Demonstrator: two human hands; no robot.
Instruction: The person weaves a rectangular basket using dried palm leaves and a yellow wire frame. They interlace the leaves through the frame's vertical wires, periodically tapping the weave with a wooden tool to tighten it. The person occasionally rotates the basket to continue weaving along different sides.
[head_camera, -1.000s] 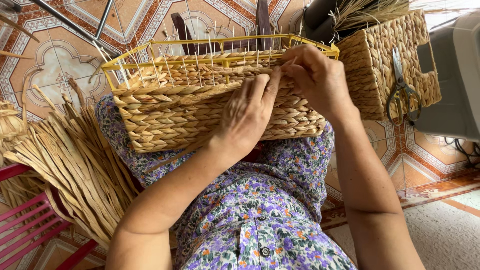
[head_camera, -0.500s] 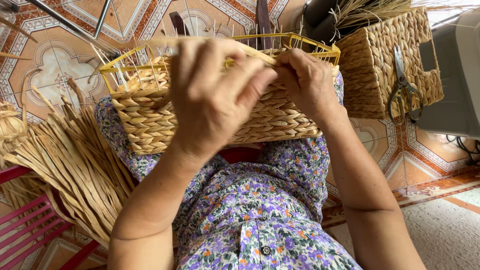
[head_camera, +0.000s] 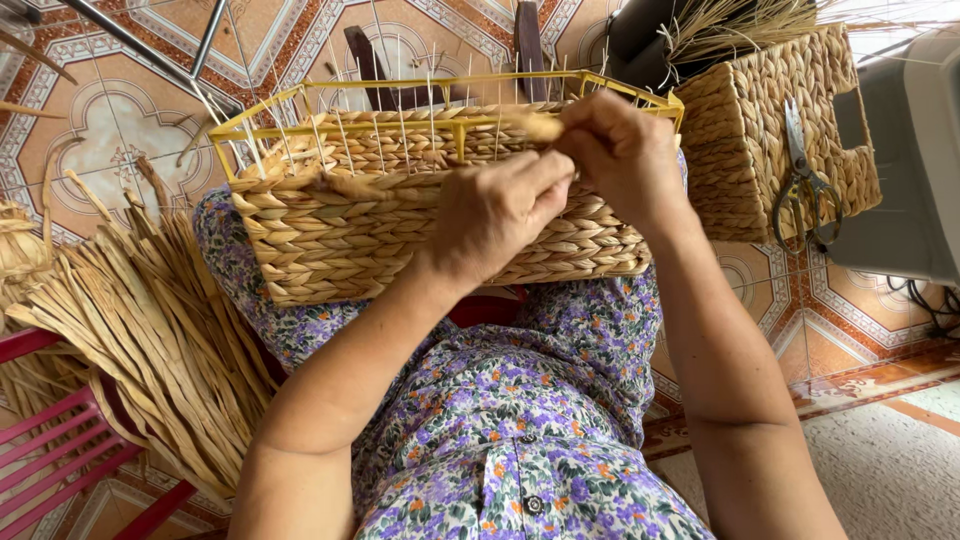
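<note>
— What moved?
— The left hand (head_camera: 495, 215), raised and spread half a second ago, has dropped back onto the woven basket (head_camera: 400, 235), fingers beside the right hand's (head_camera: 620, 150) pinch.

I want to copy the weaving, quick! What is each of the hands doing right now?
Left hand: fingers curled shut against the half-woven basket, pressing the weave.
Right hand: pinched shut on a straw strand at the basket's yellow frame.

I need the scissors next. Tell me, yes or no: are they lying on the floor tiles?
No: the scissors rest on the side of the finished woven basket at right, above the floor tiles.
</note>
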